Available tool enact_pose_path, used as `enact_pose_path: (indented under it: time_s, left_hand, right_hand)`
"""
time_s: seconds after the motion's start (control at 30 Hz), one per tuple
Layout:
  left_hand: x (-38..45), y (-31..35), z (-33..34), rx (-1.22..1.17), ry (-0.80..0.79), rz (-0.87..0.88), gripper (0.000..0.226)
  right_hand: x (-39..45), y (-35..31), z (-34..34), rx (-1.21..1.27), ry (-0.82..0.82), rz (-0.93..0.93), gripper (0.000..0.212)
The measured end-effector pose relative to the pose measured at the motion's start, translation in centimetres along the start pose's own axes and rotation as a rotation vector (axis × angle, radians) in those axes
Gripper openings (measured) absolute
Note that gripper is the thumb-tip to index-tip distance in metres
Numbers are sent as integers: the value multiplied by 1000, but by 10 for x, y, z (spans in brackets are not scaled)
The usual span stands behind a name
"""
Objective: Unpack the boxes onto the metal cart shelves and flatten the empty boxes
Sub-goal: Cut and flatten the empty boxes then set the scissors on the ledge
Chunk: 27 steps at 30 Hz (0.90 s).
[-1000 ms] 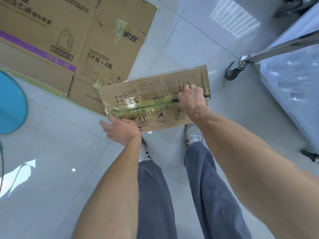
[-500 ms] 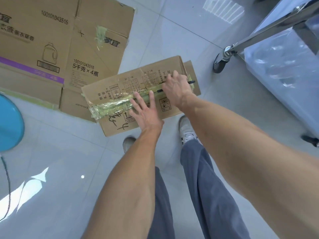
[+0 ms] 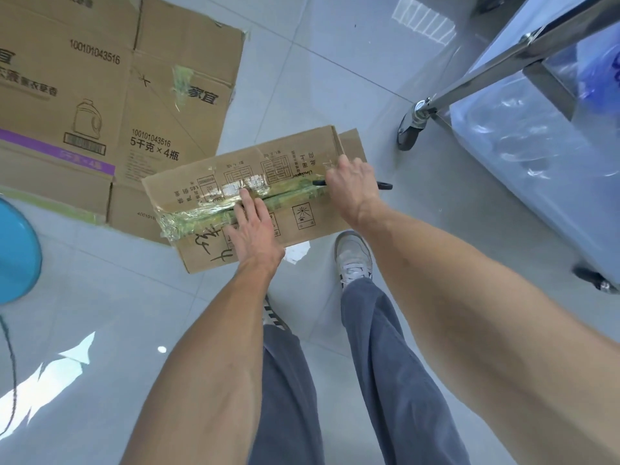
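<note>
Two bare hands work a taped brown cardboard box (image 3: 255, 199) on the pale tiled floor (image 3: 335, 78): left hand (image 3: 253, 229) lies flat, fingers straight and slightly spread by the green-taped seam, while right hand (image 3: 352, 182) curls around a slim black tool (image 3: 384, 186). Flattened brown cartons (image 3: 100, 95) lie behind; metal cart (image 3: 503, 62) stands right.

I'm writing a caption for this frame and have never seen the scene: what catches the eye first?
The small box in the middle of the floor, its seam under shiny greenish tape, with the left hand laid flat on top. At the seam's right end the right hand has a grip on a dark tool. A big flattened box lies upper left; a cart stands right.
</note>
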<state>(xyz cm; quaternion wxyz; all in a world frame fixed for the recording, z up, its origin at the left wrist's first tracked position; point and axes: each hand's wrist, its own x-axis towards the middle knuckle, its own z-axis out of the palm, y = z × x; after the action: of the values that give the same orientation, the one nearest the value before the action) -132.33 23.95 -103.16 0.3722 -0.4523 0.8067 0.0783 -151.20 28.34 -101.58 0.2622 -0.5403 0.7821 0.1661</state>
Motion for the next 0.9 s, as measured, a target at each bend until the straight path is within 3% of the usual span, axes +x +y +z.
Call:
enact_pose_path:
  time_s: [0.23,0.3,0.4,0.5,0.6,0.7,0.8,0.9]
  left_hand:
    - [5,-8,-10,160,43,26,108]
    - [2,-7,-14,211,13,12,107]
    - [-1,-2,-19,175,-33,17,105]
    - [-9,-8,-22,-144,3,8,82]
    - [-25,-10,-28,-611,154,-154,52]
    - [-40,-10,-33,-972,149,-348,16]
    - [-46,-8,-44,-1473,-106,-470,35]
    - [-46,-16,-53,-1561,-147,-402,29]
  right_hand:
    - [-13,9,9,150,57,166,28]
    - [-29,8,16,275,40,371,25]
    - [-54,6,25,562,58,841,19]
    - [-58,-7,21,758,204,872,13]
    - [-44,-19,-4,967,367,963,28]
    - [-31,-36,-26,1167,360,1008,31]
    - [-28,-56,-36,1336,352,984,24]
    - [-31,-83,-38,1433,343,1017,25]
